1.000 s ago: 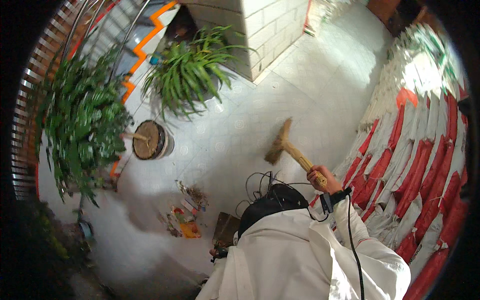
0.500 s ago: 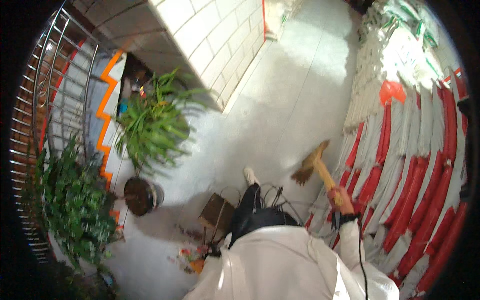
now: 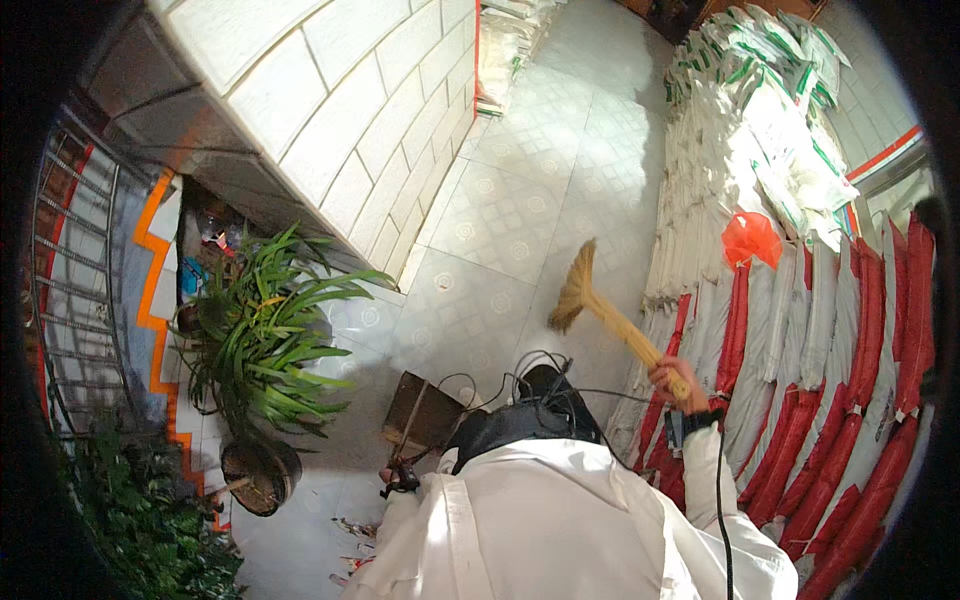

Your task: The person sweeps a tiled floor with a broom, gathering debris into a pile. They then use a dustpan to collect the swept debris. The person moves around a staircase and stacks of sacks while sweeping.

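One straw hand broom [image 3: 615, 322], its handle gripped in the closed right hand [image 3: 673, 382], bristle end over the pale tiled floor [image 3: 490, 250], left of stacked red-and-white sacks [image 3: 815, 400]. One brown dustpan [image 3: 418, 410], its thin handle clasped by the left hand [image 3: 391, 474], left of the broom. One long-leaved green plant [image 3: 268, 335], near a white brick-patterned wall [image 3: 370, 130].

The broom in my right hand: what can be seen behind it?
Behind the broom, the pale tiled floor can be seen; beyond the right hand, stacked red and white sacks. Whatever lies directly behind bristles, handle and fingers is covered.
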A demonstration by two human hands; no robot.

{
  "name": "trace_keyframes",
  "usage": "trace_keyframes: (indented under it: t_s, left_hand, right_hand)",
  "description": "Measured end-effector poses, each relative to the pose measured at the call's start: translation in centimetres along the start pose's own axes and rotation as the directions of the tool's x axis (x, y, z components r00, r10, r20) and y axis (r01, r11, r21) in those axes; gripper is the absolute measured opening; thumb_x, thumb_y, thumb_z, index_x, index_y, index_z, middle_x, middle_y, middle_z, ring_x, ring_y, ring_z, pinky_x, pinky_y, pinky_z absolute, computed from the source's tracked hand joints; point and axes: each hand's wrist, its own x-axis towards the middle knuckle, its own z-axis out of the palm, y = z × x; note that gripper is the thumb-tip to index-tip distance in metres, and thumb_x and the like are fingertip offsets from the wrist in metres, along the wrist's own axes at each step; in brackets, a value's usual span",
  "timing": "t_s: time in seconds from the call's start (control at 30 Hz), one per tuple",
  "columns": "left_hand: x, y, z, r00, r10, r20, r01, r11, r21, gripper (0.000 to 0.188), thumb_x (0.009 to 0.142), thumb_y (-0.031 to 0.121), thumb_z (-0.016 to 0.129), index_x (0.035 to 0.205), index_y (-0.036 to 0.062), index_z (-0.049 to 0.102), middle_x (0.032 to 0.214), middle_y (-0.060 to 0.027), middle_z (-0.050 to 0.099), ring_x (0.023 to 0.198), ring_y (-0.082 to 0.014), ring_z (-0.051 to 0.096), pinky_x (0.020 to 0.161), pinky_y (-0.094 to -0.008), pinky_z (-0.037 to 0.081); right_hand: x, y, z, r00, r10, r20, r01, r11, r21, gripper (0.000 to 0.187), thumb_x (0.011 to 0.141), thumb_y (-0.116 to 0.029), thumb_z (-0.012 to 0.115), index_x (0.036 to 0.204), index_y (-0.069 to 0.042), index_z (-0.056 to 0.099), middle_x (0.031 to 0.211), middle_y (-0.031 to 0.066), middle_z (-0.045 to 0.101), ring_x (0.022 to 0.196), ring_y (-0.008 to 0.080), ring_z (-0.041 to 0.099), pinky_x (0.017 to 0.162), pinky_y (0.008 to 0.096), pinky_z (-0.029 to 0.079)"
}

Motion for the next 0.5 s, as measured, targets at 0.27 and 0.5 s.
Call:
trace_keyframes:
  t_s: [0.27,0.5]
  left_hand:
    - [5.8,-2.5,9.9,0.986,-0.01,-0.169,-0.003,0.997,-0.075,0.029,0.074,0.031,0.042,0.08,0.0046,0.054,0.068,-0.0097,0.054,0.059,-0.0251,0.05,0.053,-0.0339,0.042]
    - [3.2,-7.8,17.8,0.795,0.361,-0.488,-0.326,0.932,0.158,0.045,0.07,0.046,0.044,0.08,0.0029,0.053,0.063,-0.0076,0.053,0.053,-0.0223,0.049,0.045,-0.03,0.042]
  right_hand:
    - [13.3,-18.2,13.0,0.973,-0.229,0.016,0.222,0.922,-0.316,0.011,0.081,-0.01,0.049,0.08,0.0,0.044,0.063,0.0031,0.045,0.05,0.0086,0.046,0.039,0.0168,0.04]
    - [30.4,-36.9,29.0,0.875,-0.484,-0.032,0.287,0.57,-0.77,0.008,0.077,-0.008,0.051,0.077,-0.005,0.043,0.059,0.0026,0.047,0.045,0.0109,0.046,0.038,0.0216,0.041]
